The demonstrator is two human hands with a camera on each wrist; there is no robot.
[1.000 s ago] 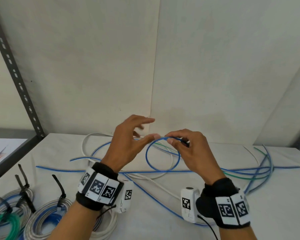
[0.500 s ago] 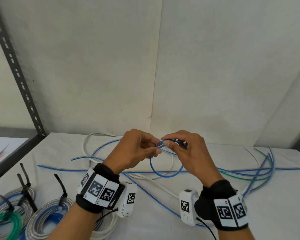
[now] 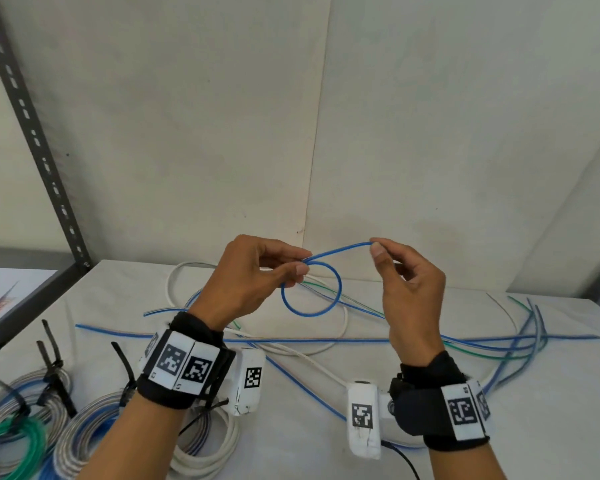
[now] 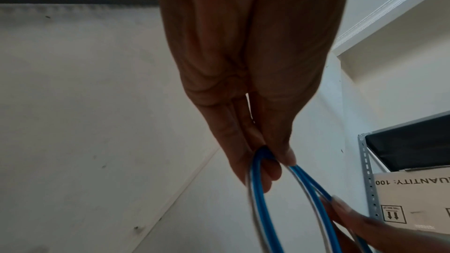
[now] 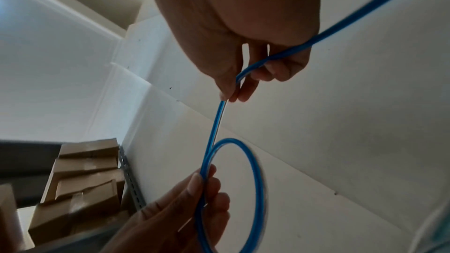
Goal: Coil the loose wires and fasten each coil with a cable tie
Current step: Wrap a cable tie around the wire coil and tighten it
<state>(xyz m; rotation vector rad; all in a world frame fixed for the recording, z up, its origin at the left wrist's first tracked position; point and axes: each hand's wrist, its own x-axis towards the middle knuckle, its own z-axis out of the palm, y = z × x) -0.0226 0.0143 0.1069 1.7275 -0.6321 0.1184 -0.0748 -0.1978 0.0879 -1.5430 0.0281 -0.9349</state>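
Blue wire point(image 3: 311, 292) is sitting mid-frame above the table point(image 3: 430, 427); we are forming its first small loop. Our left hand point(image 3: 253, 275) is pinching the loop's crossing, our right hand point(image 3: 409, 289) is pinching the strand just right of it. Next we are probably drawing more slack round into a second turn, keeping the crossing pinched

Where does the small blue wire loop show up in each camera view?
Head: blue wire loop at centre, hanging from the left hand.
Left wrist: bottom centre, running off the lower edge.
Right wrist: lower centre, a clear ring.
Shared landmark: the left thumb and fingers pinching where the wire crosses.
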